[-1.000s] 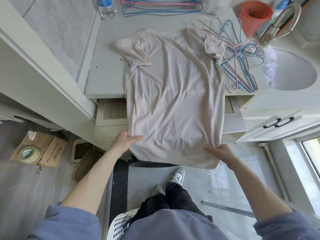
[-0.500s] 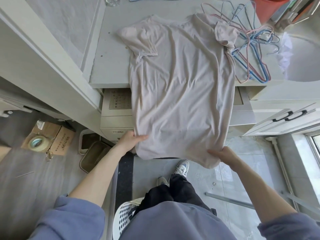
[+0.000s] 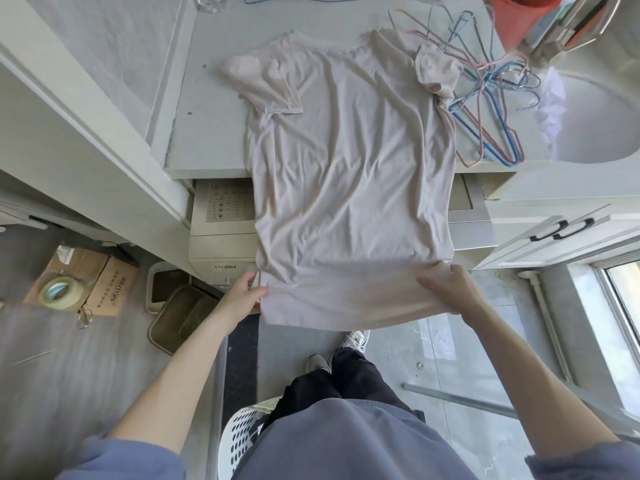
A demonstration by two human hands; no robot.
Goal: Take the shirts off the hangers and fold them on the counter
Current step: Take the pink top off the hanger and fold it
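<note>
Both hands, left hand [image 3: 242, 296] and right hand [image 3: 450, 289], pinch the beige T-shirt [image 3: 349, 174] near its hem corners; light, limp cloth, likely best held there.

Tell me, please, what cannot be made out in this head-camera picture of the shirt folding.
Head view:
- Left hand and right hand: part of each grip is hidden by the hem of the shirt.
- Bottle and orange cup: cut off by the top edge.
- Washing machine: panel print too small to read.
- Hangers: partly covered by the shirt's sleeve.
</note>
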